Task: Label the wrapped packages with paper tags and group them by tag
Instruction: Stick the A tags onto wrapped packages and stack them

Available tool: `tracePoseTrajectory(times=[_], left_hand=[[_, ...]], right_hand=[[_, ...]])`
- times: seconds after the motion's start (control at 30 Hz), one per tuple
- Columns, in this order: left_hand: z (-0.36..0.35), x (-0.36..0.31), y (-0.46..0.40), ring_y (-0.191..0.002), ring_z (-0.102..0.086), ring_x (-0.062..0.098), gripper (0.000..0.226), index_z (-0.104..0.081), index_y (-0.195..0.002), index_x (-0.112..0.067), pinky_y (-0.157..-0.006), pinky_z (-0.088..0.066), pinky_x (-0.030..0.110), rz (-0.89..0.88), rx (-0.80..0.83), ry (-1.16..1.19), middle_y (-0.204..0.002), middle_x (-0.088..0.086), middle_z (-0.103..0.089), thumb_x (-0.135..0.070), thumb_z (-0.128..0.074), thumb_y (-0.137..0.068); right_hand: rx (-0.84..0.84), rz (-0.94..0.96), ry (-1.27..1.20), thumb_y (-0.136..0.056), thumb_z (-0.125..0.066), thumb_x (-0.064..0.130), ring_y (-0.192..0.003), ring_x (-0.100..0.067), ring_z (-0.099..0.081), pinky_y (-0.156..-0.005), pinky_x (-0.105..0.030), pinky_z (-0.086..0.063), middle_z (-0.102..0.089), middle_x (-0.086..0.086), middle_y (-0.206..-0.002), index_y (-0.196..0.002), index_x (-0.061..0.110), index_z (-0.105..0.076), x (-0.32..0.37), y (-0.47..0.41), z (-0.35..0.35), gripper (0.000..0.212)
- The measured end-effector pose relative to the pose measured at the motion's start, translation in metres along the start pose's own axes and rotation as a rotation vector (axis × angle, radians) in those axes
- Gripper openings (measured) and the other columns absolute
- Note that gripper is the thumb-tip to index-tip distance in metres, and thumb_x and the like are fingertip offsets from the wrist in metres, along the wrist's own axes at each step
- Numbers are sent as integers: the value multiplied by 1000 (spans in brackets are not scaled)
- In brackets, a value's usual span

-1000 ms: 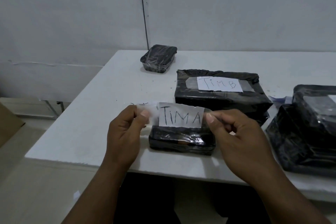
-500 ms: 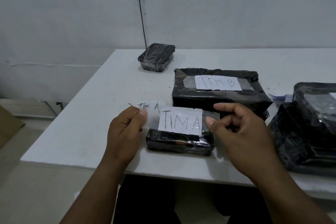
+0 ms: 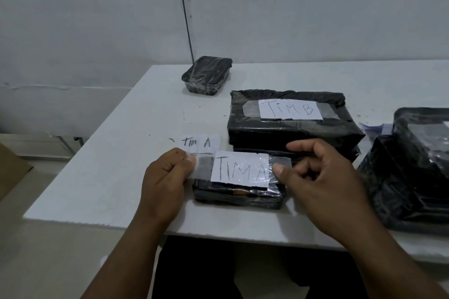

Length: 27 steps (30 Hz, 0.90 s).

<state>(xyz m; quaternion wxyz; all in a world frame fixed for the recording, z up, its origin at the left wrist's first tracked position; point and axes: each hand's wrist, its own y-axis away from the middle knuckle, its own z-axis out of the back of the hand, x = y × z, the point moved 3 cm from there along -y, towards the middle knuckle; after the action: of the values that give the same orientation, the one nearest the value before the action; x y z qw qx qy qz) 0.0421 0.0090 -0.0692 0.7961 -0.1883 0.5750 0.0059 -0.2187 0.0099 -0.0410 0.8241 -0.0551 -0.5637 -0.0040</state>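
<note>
Two hands: both at the near edge, working one tag onto a small package.
Counter (image 3: pixel 116 153): white, runs from near left to far right; pale wall behind it.
Right-edge packages (image 3: pixel 418 170): black wrapped stack at the right, cut off by the frame; some taped patch on top, lettering not readable.
TIM B package (image 3: pixel 291 133): large black wrapped block, centre of the counter, just beyond the hands; seems to rest on another dark wrapped piece beneath it.
TIM B tag (image 3: pixel 290 110): white paper under clear tape, lying flat on top of that block.
Far tray (image 3: pixel 207 75): small black wrapped tray at the far left corner, well apart from the others, no tag visible.
Small package (image 3: pixel 239 195): black, wrapped, near edge, between the two hands.
TIM A tag (image 3: pixel 240 169): white paper on a strip of clear tape, over the top of the small package; whether it is pressed down I cannot tell.
Left hand (image 3: pixel 162 182): fingers closed, thumb and forefinger pinching the left end of the tape.
Right hand (image 3: pixel 323 182): thumb tip on the right tape end; forefinger stretched out above it, other fingers curled loosely.
Loose slip (image 3: pixel 198 143): smaller paper reading TIM A, flat on the counter just beyond the left hand.
</note>
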Motion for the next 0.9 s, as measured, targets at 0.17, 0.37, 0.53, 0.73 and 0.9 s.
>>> tracePoseTrajectory(times=[0.17, 0.37, 0.53, 0.73, 0.9], left_hand=[[1, 0, 1, -60, -32, 15, 39, -30, -59, -19, -58, -25, 31, 16, -4, 16, -61, -5, -32, -21, -54, -90], [0, 1, 0, -58, -32, 12, 40, -30, -58, -20, -55, -26, 25, 4, -14, -12, -59, -8, -33, -20, -55, -89], [-1, 3, 1, -60, -34, 14, 40, -30, -62, -7, -55, -27, 27, 0, -3, -47, -61, 0, -33, -22, -56, -89], [-4, 2, 3, -57, -34, 10, 39, -30, -61, -8, -55, -27, 27, -20, -50, -130, -58, -6, -34, -22, -55, -88], [-5, 3, 4, -57, -35, 11, 37, -30, -59, -16, -57, -30, 32, -25, -78, -222, -57, -6, -38, -24, -52, -88]], right_hand=[[6, -4, 17, -83, -81, 32, -49, -2, -56, -61, -27, -45, -68, 3, -64, -105, 35, -63, 1, 1, -1, 29], [-8, -1, 49, -82, -82, 34, -49, -2, -57, -60, -26, -46, -69, 6, -66, -103, 36, -63, 3, 1, 0, 28], [-15, -4, 92, -81, -81, 37, -53, -4, -61, -60, -27, -47, -69, 11, -68, -102, 38, -62, 4, 2, 0, 28], [-22, -6, 112, -81, -82, 39, -53, -4, -61, -61, -28, -48, -70, 12, -69, -103, 39, -61, 2, 1, 0, 30], [-27, -8, 108, -80, -82, 39, -55, -3, -61, -61, -26, -45, -70, 10, -70, -101, 39, -61, 1, 2, 0, 29]])
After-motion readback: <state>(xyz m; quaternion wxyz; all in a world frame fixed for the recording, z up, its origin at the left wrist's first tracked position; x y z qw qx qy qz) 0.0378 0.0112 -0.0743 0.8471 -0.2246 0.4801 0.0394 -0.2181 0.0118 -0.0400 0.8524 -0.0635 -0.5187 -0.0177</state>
